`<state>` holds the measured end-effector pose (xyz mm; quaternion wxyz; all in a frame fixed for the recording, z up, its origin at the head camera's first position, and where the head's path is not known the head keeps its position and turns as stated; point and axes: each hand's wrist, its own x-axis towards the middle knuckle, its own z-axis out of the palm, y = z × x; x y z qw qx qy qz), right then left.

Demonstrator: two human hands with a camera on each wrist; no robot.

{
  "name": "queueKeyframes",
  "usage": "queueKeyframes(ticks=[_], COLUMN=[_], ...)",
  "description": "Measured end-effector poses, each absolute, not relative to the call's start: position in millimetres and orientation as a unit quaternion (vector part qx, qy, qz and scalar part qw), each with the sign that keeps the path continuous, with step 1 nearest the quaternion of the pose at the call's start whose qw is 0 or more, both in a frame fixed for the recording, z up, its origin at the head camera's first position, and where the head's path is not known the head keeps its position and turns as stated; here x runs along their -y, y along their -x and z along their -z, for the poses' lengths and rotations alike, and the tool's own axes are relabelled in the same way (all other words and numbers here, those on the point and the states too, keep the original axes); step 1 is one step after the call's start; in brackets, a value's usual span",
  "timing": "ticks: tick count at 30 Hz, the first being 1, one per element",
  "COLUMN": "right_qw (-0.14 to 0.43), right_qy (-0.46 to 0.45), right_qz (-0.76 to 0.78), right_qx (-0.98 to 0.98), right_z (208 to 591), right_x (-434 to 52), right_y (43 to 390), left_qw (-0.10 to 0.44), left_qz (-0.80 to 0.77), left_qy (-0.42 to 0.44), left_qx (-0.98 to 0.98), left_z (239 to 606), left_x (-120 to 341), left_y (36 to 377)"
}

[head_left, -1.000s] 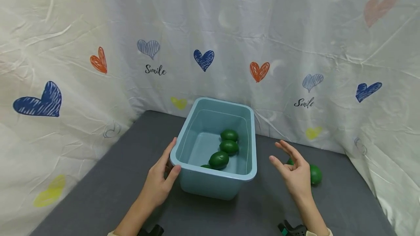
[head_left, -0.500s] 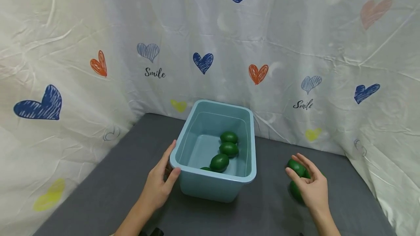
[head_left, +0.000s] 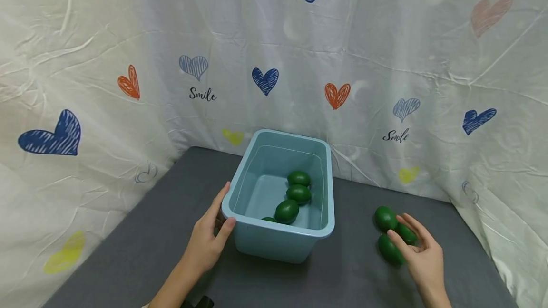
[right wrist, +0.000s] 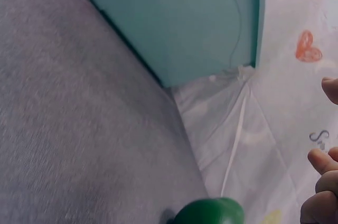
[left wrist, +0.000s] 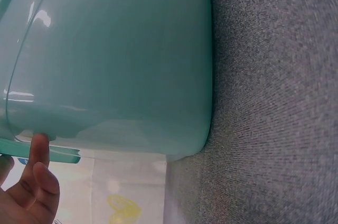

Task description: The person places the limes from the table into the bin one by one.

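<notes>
While the left hand (head_left: pixel 205 241) is gripping the blue bin (head_left: pixel 257 244), the right hand (head_left: pixel 421 258), fingers loosely spread, is touching green limes (head_left: pixel 389 248), best grasped singly.

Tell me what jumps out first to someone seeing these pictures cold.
A light blue plastic tub sits mid-table on the grey cloth, with dark green lime-like fruits inside it. The left hand grips the tub's near left corner, thumb over the rim. To the right of the tub, the right hand reaches over three more green fruits on the cloth, its fingers touching them.
</notes>
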<state>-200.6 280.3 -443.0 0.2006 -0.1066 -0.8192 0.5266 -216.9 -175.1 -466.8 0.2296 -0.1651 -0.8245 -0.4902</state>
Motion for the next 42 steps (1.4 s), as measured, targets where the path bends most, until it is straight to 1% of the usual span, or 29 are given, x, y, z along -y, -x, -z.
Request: queueKeyframes(ticks=[5,9,19,27,33,42], right_qw=[0.186,0.186,0.177,0.139,0.132,0.116], right_qy=[0.145,0.166,0.218,0.248,0.25,0.224], right_qz=[-0.527,-0.519,-0.436,-0.409,-0.359,-0.306], right_qx=[0.816,0.817,0.855,0.867,0.889,0.918], right_z=[448.3,453.4,463.4,472.6,480.7,495.7], right_x=[-288.6,-294.8,-302.9,-318.0,-321.3,-322.3], right_y=[194.5,189.8,182.2,178.0,179.4,185.5], left_qw=[0.229,0.231,0.23,0.23,0.233,0.231], left_qz=[0.493,0.494,0.496,0.497,0.494,0.497], left_qy=[0.166,0.167,0.164,0.171,0.17,0.171], left_qx=[0.823,0.821,0.821,0.819,0.82,0.819], left_z=[466.9,466.9,466.7,466.5,466.6,466.4], left_x=[175.1,175.1,176.9,177.0,176.7,176.0], left_y=[216.9,216.7,214.7,214.1,214.2,214.9])
